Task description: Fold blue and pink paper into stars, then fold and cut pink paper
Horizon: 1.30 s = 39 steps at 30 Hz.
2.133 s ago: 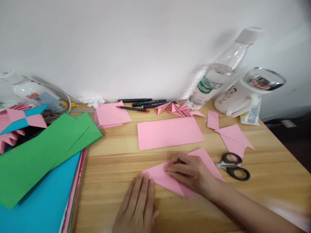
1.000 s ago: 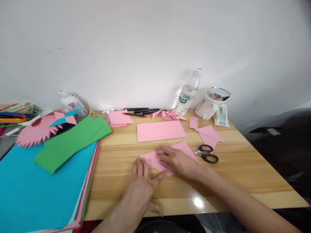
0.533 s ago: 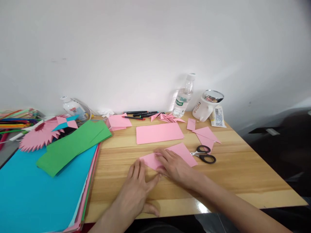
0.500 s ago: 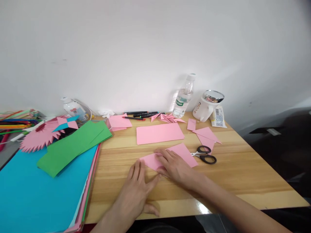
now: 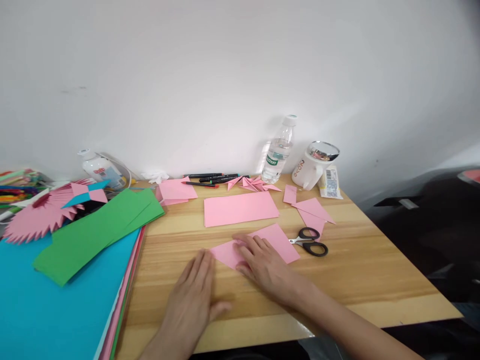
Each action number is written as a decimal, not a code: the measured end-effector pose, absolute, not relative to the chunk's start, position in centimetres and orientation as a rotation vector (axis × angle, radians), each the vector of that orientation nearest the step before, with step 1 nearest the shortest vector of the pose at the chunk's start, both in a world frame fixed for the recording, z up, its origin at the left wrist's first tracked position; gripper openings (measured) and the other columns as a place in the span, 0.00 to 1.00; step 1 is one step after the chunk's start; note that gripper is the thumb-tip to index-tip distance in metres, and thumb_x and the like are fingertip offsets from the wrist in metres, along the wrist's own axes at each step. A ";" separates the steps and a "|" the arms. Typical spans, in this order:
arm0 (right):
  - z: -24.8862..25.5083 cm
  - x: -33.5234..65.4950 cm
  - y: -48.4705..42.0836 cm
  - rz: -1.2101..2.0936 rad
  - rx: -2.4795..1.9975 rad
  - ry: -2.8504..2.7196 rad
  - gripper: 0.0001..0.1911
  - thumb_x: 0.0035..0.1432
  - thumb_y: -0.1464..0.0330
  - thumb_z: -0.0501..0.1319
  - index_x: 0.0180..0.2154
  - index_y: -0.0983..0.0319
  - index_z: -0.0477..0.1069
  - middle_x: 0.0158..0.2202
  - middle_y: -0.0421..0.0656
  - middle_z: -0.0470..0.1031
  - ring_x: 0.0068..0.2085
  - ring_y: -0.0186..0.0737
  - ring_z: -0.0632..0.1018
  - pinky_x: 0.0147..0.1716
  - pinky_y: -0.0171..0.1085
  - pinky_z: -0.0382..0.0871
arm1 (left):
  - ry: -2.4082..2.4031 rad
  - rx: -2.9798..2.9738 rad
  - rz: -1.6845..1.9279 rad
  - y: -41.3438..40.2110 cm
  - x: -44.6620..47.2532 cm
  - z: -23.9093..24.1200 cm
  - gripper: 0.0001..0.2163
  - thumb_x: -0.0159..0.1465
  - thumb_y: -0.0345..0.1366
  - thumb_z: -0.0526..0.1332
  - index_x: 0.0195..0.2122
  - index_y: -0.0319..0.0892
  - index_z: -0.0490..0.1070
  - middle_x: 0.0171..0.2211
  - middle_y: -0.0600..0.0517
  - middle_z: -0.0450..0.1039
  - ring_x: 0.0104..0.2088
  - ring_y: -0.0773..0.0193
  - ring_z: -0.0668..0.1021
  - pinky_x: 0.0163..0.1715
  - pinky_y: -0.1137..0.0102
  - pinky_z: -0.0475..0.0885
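A sheet of pink paper (image 5: 278, 241) lies flat on the wooden table in front of me, its left end narrowing to a point. My right hand (image 5: 262, 262) rests on top of it with fingers spread and covers its middle. At the pointed left corner, the fingertips of my left hand (image 5: 195, 290) lie flat, fingers together and thumb stretched out; both hands are open. Scissors (image 5: 309, 241) with black handles lie at the paper's right edge. Just behind is a stack of pink paper rectangles (image 5: 242, 207).
Pink paper offcuts (image 5: 315, 210), a water bottle (image 5: 278, 155), a white mug (image 5: 313, 165), folded pink pieces (image 5: 253, 184) and pens (image 5: 213, 177) line the back. Green paper strips (image 5: 97, 235) lie on blue sheets (image 5: 67, 305) at left, near a pink pleated paper piece (image 5: 41, 212).
My left hand has slid left and toward me, its thumb moving away from the right hand. My right hand stays on the pink paper. The view has shifted slightly right.
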State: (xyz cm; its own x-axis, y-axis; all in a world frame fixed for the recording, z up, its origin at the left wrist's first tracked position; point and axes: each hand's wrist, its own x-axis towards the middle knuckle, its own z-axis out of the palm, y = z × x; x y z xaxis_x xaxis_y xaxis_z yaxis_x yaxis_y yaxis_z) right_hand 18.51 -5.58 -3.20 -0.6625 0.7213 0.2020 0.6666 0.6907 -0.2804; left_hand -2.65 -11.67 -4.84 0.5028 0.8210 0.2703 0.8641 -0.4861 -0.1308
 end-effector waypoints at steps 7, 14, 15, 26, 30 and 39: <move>-3.0 18.4 -5.8 0.285 -1.133 -2.602 0.14 0.61 0.68 0.55 0.49 0.65 0.65 0.53 0.53 0.67 0.48 0.51 0.69 0.43 0.50 0.68 | -1.444 -2.359 -0.399 -11.4 -2.9 -5.0 0.26 0.65 0.49 0.47 0.54 0.31 0.62 0.49 0.38 0.72 0.49 0.52 0.74 0.46 0.60 0.69; -3.5 18.3 -5.9 0.285 -1.156 -2.585 0.16 0.61 0.67 0.56 0.50 0.65 0.64 0.54 0.52 0.66 0.48 0.51 0.68 0.44 0.49 0.67 | -1.547 -2.313 -0.449 -11.5 -2.5 -6.1 0.27 0.65 0.48 0.46 0.58 0.33 0.58 0.50 0.38 0.71 0.51 0.52 0.73 0.47 0.59 0.68; -3.4 18.2 -6.0 0.283 -1.163 -2.585 0.16 0.60 0.68 0.56 0.50 0.65 0.64 0.54 0.52 0.66 0.48 0.51 0.68 0.45 0.49 0.67 | -1.550 -2.310 -0.447 -11.5 -2.5 -6.2 0.27 0.65 0.48 0.46 0.58 0.33 0.58 0.50 0.38 0.70 0.51 0.52 0.73 0.47 0.59 0.68; -3.3 17.8 -6.5 0.289 -1.247 -2.584 0.16 0.60 0.67 0.56 0.50 0.65 0.65 0.56 0.50 0.64 0.48 0.50 0.67 0.45 0.48 0.65 | -1.635 -2.280 -0.375 -11.5 -2.2 -5.2 0.27 0.64 0.50 0.47 0.53 0.32 0.64 0.51 0.38 0.70 0.50 0.51 0.73 0.45 0.59 0.70; -3.3 17.7 -6.7 0.271 -1.255 -2.572 0.17 0.60 0.68 0.55 0.50 0.65 0.65 0.57 0.50 0.64 0.49 0.50 0.67 0.45 0.48 0.65 | -1.630 -2.277 -0.380 -11.5 -2.3 -5.2 0.27 0.64 0.50 0.46 0.53 0.31 0.64 0.51 0.38 0.70 0.50 0.51 0.73 0.45 0.59 0.69; -3.0 17.9 -6.8 0.268 -1.263 -2.659 0.21 0.60 0.66 0.55 0.54 0.68 0.63 0.60 0.51 0.60 0.50 0.53 0.67 0.47 0.50 0.63 | -1.670 -2.269 -0.372 -11.6 -2.3 -4.9 0.26 0.64 0.50 0.46 0.54 0.36 0.65 0.52 0.40 0.69 0.52 0.48 0.71 0.45 0.57 0.67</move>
